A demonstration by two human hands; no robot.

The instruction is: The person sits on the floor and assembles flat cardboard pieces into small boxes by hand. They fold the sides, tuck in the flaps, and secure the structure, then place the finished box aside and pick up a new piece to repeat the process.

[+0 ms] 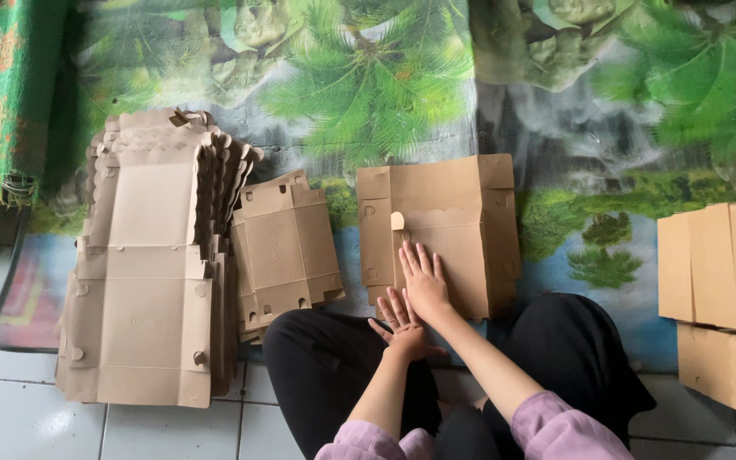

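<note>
Pressing flat cardboard box blank (440, 230): right hand (423, 281) open-palmed on it, left hand (400, 319) open, seemingly at near edge.

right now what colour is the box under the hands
Plain brown cardboard box, seen in the head view.

A tall stack of flat cardboard blanks (151, 264) beside a palm-print mat (368, 85)

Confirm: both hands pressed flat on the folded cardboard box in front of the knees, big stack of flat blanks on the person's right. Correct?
Not quite. The head view shows the stack of flat blanks on the person's left, not right. The rest holds: the left hand and right hand lie flat on the folded cardboard box in front of the knees.
</note>
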